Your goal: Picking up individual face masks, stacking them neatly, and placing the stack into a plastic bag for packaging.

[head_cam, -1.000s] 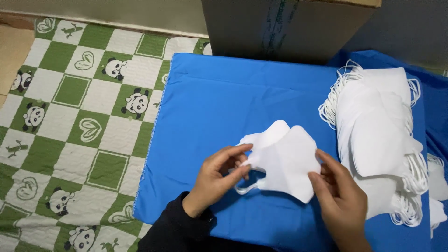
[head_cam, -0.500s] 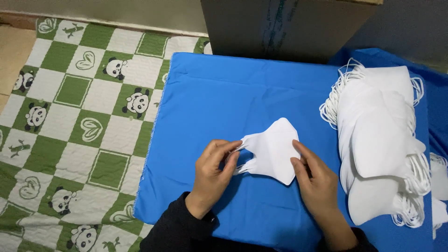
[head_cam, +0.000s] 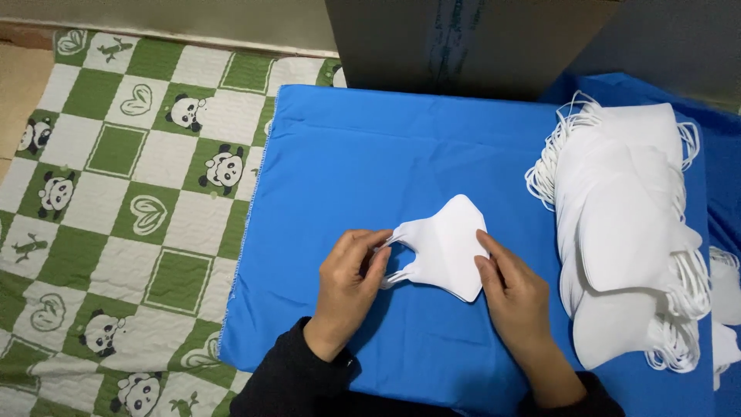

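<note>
A folded white face mask [head_cam: 448, 247] lies flat on the blue cloth [head_cam: 370, 162]. My left hand [head_cam: 347, 282] pinches the mask's ear loops at its left edge. On the mask's right edge rests my right hand [head_cam: 513, 289], fingers pressing it down. Both forearms wear dark sleeves.
A tall pile of white masks [head_cam: 625, 232] with dangling ear loops sits to the right on the blue cloth. A cardboard box [head_cam: 463, 42] stands at the back. A green and white checked mat with panda pictures [head_cam: 131, 193] covers the floor to the left.
The mask was held up between both hands; it has been folded narrower and now lies pressed flat on the cloth. Both hands have drawn closer together.
</note>
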